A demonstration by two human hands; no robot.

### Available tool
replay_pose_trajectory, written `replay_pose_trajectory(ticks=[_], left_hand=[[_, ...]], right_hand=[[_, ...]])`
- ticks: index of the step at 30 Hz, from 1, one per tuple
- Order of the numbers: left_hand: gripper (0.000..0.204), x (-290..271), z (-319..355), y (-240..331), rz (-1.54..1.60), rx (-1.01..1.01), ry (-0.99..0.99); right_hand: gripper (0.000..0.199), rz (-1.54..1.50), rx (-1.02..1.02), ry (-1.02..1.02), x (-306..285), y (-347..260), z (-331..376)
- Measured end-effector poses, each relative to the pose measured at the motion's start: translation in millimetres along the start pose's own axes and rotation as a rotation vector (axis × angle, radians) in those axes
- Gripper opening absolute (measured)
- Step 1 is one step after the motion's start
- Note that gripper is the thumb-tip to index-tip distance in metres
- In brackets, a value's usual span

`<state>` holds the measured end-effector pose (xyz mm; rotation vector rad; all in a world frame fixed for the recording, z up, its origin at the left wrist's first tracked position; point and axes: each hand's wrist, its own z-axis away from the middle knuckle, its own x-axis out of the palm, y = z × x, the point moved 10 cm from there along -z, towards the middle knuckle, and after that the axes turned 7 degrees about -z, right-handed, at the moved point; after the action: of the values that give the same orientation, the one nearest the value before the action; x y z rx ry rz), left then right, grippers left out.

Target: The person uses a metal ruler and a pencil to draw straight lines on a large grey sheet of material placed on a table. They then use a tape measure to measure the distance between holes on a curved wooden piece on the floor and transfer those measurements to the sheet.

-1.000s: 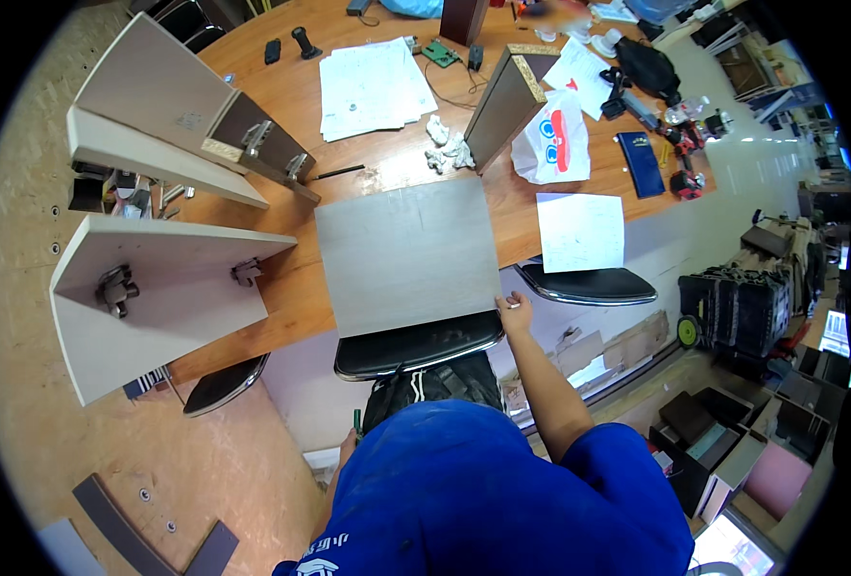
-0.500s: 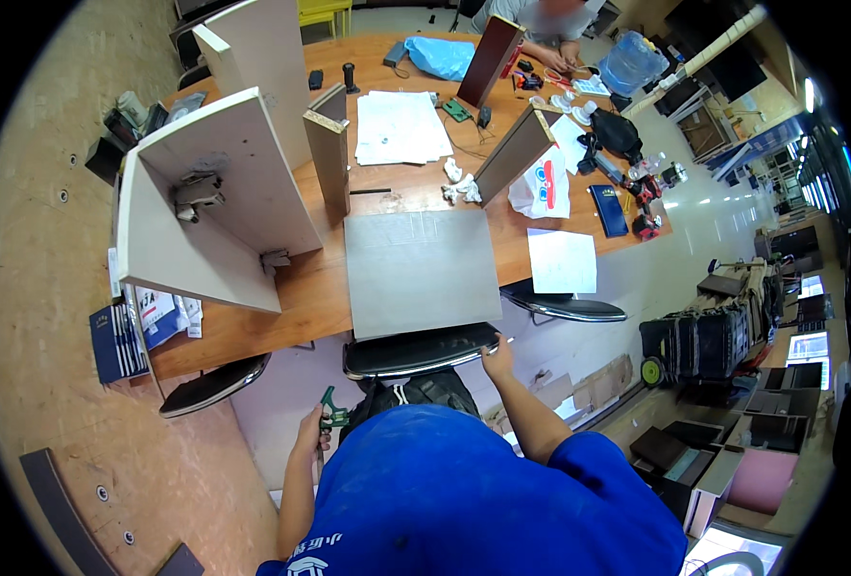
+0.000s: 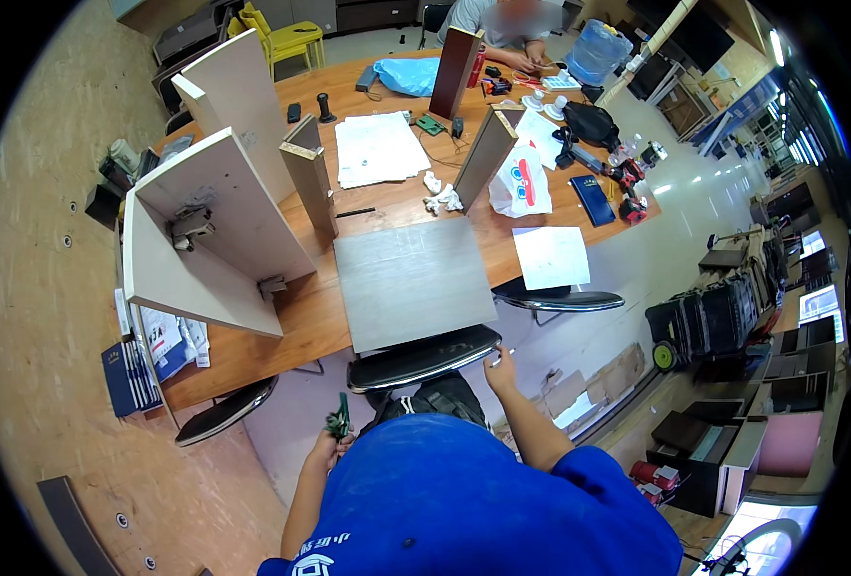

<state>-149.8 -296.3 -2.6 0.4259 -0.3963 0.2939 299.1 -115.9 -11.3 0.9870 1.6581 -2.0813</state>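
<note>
Down by my left side, my left hand [image 3: 326, 449] is closed around a green hand tool [image 3: 339, 417] whose exact kind is unclear. My right hand [image 3: 500, 371] hangs beside the right end of a black chair back [image 3: 425, 357], its fingers pinching a thin white stick [image 3: 494, 363]. Past that chair, a flat grey board [image 3: 411, 283] lies at the near edge of the wooden table [image 3: 301, 312]. Neither hand touches the board.
A pale panel assembly [image 3: 219, 230] stands on the table's left. Several upright boards, among them a brown one [image 3: 488, 158], stand farther back. Papers [image 3: 379, 149] and a white bag [image 3: 522, 182] lie between. Another person [image 3: 498, 24] sits at the far side. Black chairs [image 3: 229, 408] line the near edge.
The whole view has shifted a little, so the table sits lower and more yellow chair shows at the back. The green tool has turned in my left hand. My right hand keeps the white stick.
</note>
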Motion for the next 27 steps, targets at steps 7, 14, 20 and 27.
replay_pose_trajectory(ticks=[7, 14, 20, 27], left_hand=[[0.048, 16.7, -21.8, 14.9, -0.092, 0.007, 0.147], [0.047, 49.3, -45.9, 53.5, 0.084, -0.006, 0.019], [0.051, 61.3, -62.1, 91.1, -0.29, 0.016, 0.298], [0.053, 77.5, -59.7, -11.9, -0.157, -0.239, 0.158]], right_hand=[[0.05, -0.068, -0.024, -0.005, -11.1, 4.6, 24.3], [0.047, -0.201, -0.124, -0.055, -31.0, -45.2, -25.6], [0.046, -0.228, -0.063, -0.038, -42.4, 10.0, -92.2], [0.035, -0.436, 0.284, -0.206, -17.9, 141.6, -143.8]])
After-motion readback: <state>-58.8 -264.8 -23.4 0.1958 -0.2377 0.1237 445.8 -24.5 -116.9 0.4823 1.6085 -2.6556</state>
